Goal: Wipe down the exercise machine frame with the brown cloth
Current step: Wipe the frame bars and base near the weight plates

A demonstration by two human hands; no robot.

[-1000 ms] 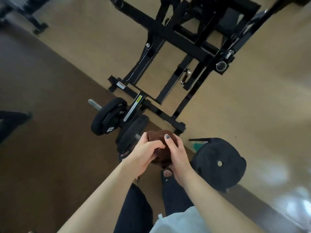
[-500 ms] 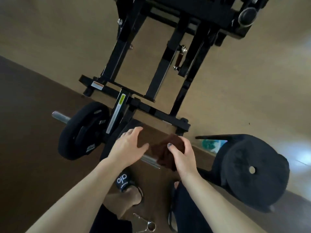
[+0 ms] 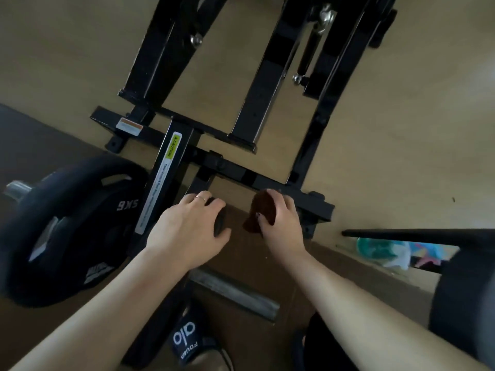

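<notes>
Weight plate: a black plate stands on edge at the far left, on a steel bar end, just beside the machine's labelled post.
Labelled post: a black upright with a yellow caution sticker and a long white label leans toward me; nothing on it shows whether it has been wiped.
Left hand: the left hand lies over the dark rim of something round and black just right of that post, fingers curved down over the edge and a ring showing. It looks like a bracing grip, though I cannot tell how firmly it holds.
Brown cloth: the brown cloth is bunched into a wad near the middle of the scene, at the near edge of the low cross bar.
Right hand: the right hand is wrapped round the cloth, thumb on its near side and fingers over the top, pressing it toward the bar.
Frame: the exercise machine frame runs from the low cross bar away into long black beams at the top.
Progress: I judge the wipe is only starting, at the near right end of the base bar. The far beams, the uprights and the left foot look untouched and seem to be what is left.
Floor clutter: a second dark plate and some teal and pink items sit at the right, well apart from the hands.
</notes>
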